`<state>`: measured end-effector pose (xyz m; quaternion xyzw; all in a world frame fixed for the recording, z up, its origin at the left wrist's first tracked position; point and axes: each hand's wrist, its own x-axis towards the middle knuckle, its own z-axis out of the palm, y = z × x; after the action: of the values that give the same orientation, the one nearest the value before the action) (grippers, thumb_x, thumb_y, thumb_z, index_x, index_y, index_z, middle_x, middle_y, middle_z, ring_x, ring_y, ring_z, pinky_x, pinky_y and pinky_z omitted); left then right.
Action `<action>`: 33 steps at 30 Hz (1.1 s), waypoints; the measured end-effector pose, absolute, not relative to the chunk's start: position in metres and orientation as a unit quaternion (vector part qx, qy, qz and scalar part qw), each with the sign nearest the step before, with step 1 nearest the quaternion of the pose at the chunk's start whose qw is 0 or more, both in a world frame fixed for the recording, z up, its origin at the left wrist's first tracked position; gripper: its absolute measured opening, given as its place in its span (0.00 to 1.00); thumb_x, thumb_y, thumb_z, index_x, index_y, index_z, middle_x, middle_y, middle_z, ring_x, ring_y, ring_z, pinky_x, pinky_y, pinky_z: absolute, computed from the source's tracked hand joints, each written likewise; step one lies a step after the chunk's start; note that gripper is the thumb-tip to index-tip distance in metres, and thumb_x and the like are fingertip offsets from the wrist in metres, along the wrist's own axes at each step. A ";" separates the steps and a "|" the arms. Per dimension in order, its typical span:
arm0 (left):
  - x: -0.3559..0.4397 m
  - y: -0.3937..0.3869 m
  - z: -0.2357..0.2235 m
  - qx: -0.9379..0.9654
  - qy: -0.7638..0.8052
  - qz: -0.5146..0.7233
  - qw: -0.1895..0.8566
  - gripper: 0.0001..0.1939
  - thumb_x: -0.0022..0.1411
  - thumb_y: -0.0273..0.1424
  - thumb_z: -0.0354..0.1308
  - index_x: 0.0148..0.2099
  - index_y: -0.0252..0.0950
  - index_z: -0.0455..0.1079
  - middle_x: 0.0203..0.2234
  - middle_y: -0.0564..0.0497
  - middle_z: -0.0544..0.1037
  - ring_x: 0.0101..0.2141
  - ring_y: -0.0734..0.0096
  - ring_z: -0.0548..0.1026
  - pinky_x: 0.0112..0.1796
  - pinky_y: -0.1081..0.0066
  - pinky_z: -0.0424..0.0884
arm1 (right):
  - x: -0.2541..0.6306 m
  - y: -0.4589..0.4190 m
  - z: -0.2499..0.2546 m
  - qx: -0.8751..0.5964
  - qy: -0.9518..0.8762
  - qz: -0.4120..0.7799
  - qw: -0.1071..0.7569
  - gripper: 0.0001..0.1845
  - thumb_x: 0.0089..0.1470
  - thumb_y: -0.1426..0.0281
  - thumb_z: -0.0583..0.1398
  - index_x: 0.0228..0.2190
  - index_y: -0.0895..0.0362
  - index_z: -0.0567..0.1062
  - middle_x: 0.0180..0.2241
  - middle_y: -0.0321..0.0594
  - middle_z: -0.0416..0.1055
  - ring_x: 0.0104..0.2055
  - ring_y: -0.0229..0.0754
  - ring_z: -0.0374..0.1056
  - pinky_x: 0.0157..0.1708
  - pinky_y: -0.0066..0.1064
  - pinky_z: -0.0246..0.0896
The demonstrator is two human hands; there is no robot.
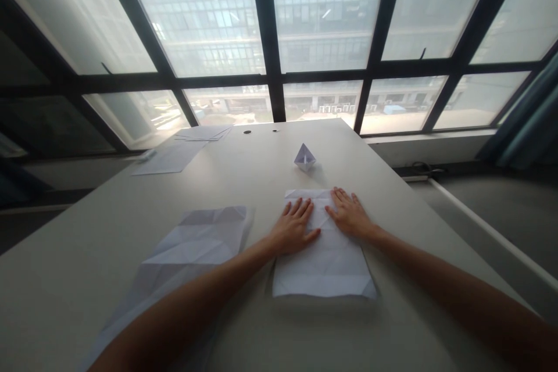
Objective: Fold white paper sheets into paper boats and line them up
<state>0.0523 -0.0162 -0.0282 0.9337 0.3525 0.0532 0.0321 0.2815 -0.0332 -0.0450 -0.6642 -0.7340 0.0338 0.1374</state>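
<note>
A creased white sheet of paper (322, 273) lies on the table in front of me, its near edge slightly lifted. My left hand (294, 226) rests flat on its left upper part, fingers spread. On the sheet's upper right, my right hand (349, 213) lies palm down with its fingers apart. Neither hand grips anything. Just beyond the sheet stands a small folded paper boat (304, 158) with a pointed middle. To the left, a larger creased sheet (196, 238) is partly covered by my left forearm.
The white table (248, 180) reaches toward tall windows with dark frames (272, 40). Several flat sheets of paper (170, 158) lie at its far left. Two round holes sit near the far edge. A blue curtain (523, 122) hangs at the right.
</note>
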 end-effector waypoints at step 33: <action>0.052 -0.018 -0.025 0.931 0.354 0.078 0.037 0.35 0.69 0.53 0.42 0.73 0.46 0.44 0.70 0.45 0.48 0.69 0.49 0.45 0.64 0.46 0.43 | 0.264 -0.055 -0.039 -0.574 -0.804 0.070 0.141 0.33 0.65 0.59 0.49 0.66 0.61 0.56 0.69 0.51 0.47 0.71 0.48 0.41 0.68 0.47 0.34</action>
<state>0.0524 -0.0182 -0.0249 0.9314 0.3536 0.0779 0.0371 0.2642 -0.0551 -0.0389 -0.5742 -0.8035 0.0698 0.1408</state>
